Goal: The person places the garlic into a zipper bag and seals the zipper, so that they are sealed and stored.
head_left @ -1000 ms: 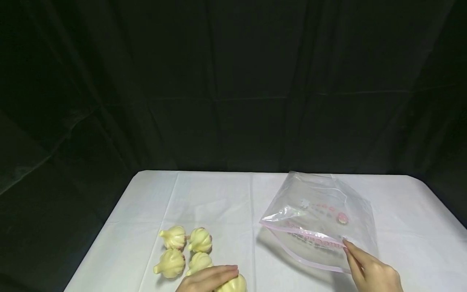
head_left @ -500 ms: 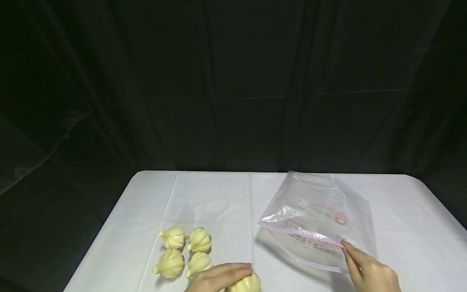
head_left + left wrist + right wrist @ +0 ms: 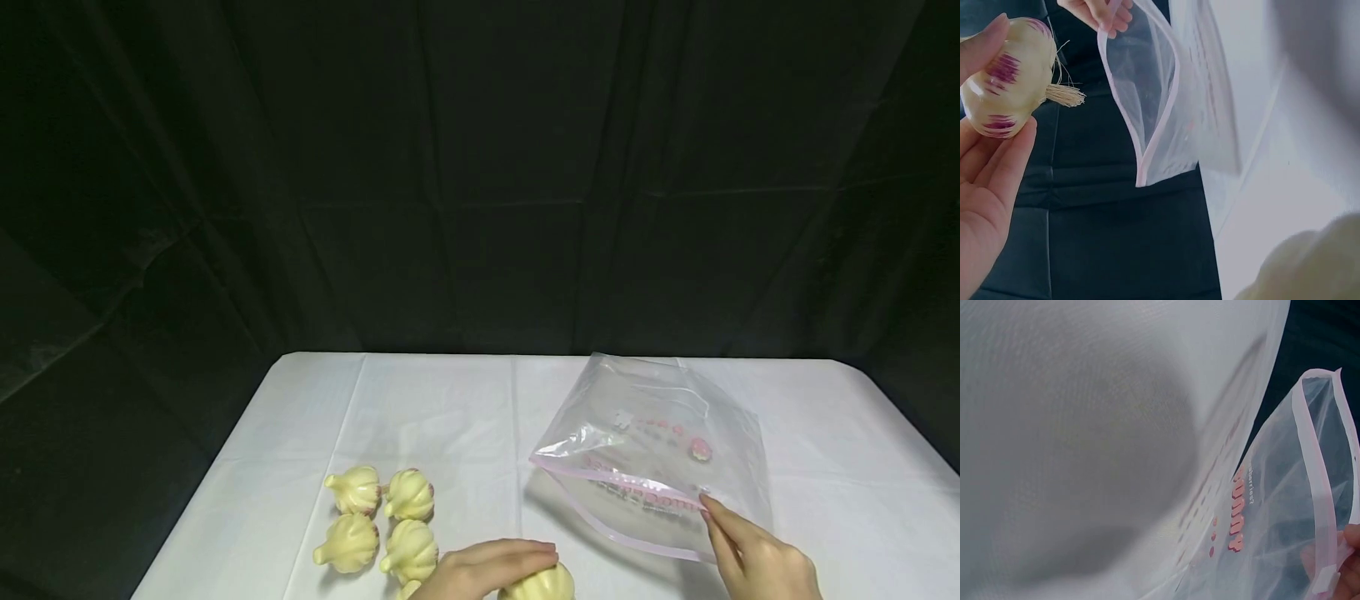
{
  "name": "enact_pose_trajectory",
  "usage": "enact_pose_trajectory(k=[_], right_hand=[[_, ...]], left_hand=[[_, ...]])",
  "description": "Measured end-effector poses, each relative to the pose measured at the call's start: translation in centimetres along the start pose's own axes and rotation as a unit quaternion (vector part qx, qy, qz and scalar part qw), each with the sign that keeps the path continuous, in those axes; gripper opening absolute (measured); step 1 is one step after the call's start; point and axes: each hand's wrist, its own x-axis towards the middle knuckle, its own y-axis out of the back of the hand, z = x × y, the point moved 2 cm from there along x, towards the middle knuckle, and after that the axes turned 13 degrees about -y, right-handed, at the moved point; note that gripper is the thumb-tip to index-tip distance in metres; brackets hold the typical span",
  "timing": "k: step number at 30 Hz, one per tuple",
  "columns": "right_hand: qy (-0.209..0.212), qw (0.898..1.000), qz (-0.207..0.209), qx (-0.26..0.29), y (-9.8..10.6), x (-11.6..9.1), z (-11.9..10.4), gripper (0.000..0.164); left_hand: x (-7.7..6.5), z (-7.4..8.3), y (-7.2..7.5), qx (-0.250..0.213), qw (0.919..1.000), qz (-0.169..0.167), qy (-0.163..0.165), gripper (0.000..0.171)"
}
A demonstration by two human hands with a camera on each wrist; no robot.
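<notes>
My left hand grips a pale garlic bulb at the front of the table. In the left wrist view, purple streaks mark this garlic bulb, and its root tuft points toward the bag; thumb and fingers hold it from opposite sides. A clear zip bag with a pink-edged mouth and red print lies to the right. The right hand pinches the rim at its right corner, and the mouth gapes toward me. In the right wrist view only some fingertips show at the pink rim.
Several more garlic bulbs sit grouped on the left of the table, one partly hidden behind my left hand. A white cloth covers the table. Black curtain hangs behind it. A blurred bulb fills a corner of the left wrist view.
The left hand has carried the garlic bulb to the right, away from the group and nearer the bag. My right hand and the bag stay almost where they were.
</notes>
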Motion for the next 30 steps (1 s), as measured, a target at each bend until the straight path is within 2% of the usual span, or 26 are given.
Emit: enact_pose_trajectory(k=[6, 12, 19, 21, 24, 30], right_hand=[[-0.003, 1.000, -0.002, 0.000, 0.0, 0.0, -0.1, 0.083], [-0.005, 1.000, -0.003, 0.001, 0.1, 0.0, -0.2, 0.084], [-0.013, 1.000, -0.007, -0.003, 0.1, 0.0, -0.1, 0.084], [-0.011, 1.000, -0.006, -0.003, 0.1, 0.0, -0.1, 0.085], [-0.009, 1.000, -0.006, -0.002, 0.1, 0.0, 0.0, 0.085], [-0.007, 1.000, -0.007, -0.005, 0.1, 0.0, 0.0, 0.085]], left_hand=[[1.2, -0.5, -1.0, 0.032, 0.9990, -0.005, -0.031, 0.043], [2.2, -0.8, -1.9, 0.041, 0.9982, -0.014, -0.041, 0.045], [2.9, -0.8, -2.6, -0.046, 0.9985, -0.019, 0.022, 0.048], [3.0, -0.8, -2.7, -0.055, 0.9976, -0.023, 0.033, 0.048], [3.2, -1.0, -3.0, -0.061, 0.9967, -0.028, 0.046, 0.051], [4.1, -1.4, -3.4, -0.016, 0.9983, -0.038, 0.042, 0.055]])
